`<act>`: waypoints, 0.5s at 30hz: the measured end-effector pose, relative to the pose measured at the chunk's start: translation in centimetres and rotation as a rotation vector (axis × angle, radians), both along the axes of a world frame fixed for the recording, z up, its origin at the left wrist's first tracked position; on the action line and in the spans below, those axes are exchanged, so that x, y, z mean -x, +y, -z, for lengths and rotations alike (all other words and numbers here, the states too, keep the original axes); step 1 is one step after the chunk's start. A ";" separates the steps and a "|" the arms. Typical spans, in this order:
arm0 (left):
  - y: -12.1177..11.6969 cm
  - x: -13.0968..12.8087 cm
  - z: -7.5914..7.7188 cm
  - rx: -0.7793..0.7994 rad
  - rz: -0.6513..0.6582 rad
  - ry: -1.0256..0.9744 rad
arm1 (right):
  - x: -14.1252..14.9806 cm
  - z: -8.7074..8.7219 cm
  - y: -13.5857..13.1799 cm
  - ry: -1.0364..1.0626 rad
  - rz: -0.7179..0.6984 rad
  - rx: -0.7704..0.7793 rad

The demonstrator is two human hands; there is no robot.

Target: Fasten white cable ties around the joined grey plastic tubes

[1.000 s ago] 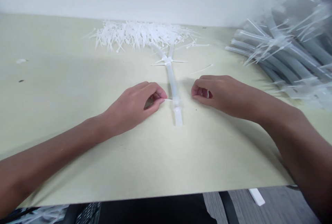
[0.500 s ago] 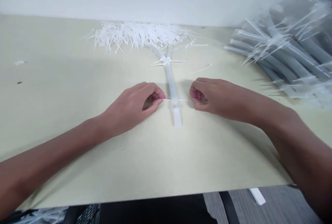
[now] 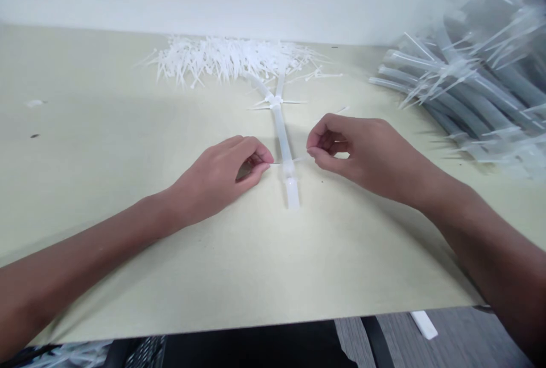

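Note:
A translucent Y-shaped tube (image 3: 280, 132) lies on the table, its two short branches pointing away from me. Cable ties with loose tails are fastened around the fork (image 3: 273, 100). Near the tube's lower end, thin white cable-tie tails (image 3: 276, 163) stick out to both sides. My left hand (image 3: 222, 172) rests on the table and pinches the left tail between thumb and fingertips. On the other side, my right hand (image 3: 354, 149) has thumb and forefinger pinched together at the tip of the right tail; the contact there is faint.
Behind the tube lies a heap of white cable ties (image 3: 230, 58). A large pile of finished-looking tied tubes (image 3: 473, 78) fills the back right. One loose cable tie (image 3: 342, 110) lies behind my right hand. The table's front edge (image 3: 239, 331) runs close to me.
My right hand has lifted slightly and shifted up and left, and the right tail now angles upward. My left hand and the tube are nearly still.

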State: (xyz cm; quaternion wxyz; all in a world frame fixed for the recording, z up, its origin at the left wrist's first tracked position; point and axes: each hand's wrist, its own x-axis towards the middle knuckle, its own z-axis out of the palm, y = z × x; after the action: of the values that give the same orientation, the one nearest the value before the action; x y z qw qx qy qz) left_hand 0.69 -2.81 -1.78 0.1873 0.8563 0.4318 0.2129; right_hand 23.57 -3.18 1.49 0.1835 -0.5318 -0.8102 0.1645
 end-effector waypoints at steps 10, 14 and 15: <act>-0.2 -0.1 -0.1 -0.017 -0.003 -0.018 | 1.2 0.4 -0.6 0.224 -0.059 -0.043; -0.2 -0.2 -0.3 -0.022 -0.033 -0.034 | 1.3 0.7 -0.8 0.259 -0.096 -0.067; -0.3 -0.2 -0.3 -0.015 -0.044 -0.047 | 1.4 0.7 -0.8 0.258 -0.105 -0.076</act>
State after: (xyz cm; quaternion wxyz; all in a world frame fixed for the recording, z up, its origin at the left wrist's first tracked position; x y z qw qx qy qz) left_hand 0.91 -3.12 -1.45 0.1862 0.8427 0.4443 0.2403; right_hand 22.17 -4.03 0.78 0.2970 -0.4557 -0.8124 0.2101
